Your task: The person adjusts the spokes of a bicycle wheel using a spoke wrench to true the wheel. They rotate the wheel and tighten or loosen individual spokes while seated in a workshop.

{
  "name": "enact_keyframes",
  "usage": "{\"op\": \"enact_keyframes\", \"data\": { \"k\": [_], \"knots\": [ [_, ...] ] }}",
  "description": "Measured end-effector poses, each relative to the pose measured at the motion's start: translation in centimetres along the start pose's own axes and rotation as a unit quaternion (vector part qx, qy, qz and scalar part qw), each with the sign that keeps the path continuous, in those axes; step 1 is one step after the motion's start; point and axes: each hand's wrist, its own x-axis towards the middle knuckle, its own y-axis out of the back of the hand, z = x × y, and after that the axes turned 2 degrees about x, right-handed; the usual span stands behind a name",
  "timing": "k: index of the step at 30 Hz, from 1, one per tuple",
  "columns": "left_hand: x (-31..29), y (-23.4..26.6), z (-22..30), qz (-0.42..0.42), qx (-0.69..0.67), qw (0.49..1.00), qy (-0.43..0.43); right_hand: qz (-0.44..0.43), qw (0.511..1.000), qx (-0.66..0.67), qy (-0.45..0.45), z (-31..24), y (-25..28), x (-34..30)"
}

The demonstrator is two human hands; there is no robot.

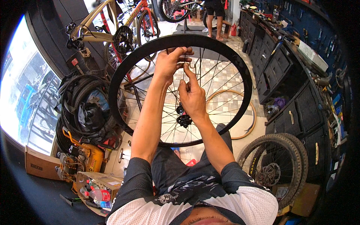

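A black deep-rimmed bicycle wheel (180, 40) without a tyre stands before me, its hub and sprockets (183, 118) low between my forearms. Just inside the top of the rim, my left hand (169, 64) is closed, with its fingers curled round a thin dark spoke (185, 57). My right hand (193, 96) is just below. Its index finger stretches up to the left fingers, touching at the spoke. The right thumb stands apart and the other fingers are bent, with nothing visible in them. A small pale curved shape beside the fingertips is too small to make out.
A tan-edged tyre (255, 114) lies on the floor behind the wheel. Knobbly-tyred wheels (300, 168) lean at right by dark drawers (277, 71). Left are piled tyres (80, 88), a yellow machine (92, 155) and a box of bottles (108, 180). Bicycles and a person (215, 18) stand beyond.
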Motion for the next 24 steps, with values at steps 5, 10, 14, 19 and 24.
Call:
{"op": "enact_keyframes", "data": {
  "k": [5,10,14,19,24],
  "knots": [
    [-0.15,-0.20,-0.63,0.028,0.027,0.999,-0.035,0.004,1.000,-0.001,0.009,0.68,-0.13,0.05],
    [0.14,0.11,-0.58,0.029,-0.008,0.999,-0.019,-0.010,1.000,0.001,-0.002,0.03,0.15,0.10],
    [0.18,0.13,-0.50,0.018,-0.014,1.000,-0.014,-0.006,1.000,-0.004,0.003,0.15,0.09,0.10],
    [0.46,0.42,-0.71,0.013,-0.009,1.000,-0.015,-0.010,1.000,-0.001,-0.001,0.36,-0.05,0.18],
    [0.28,0.24,-0.77,0.007,0.010,1.000,-0.028,-0.005,1.000,-0.006,0.003,-0.03,0.14,0.24]
  ]
}}
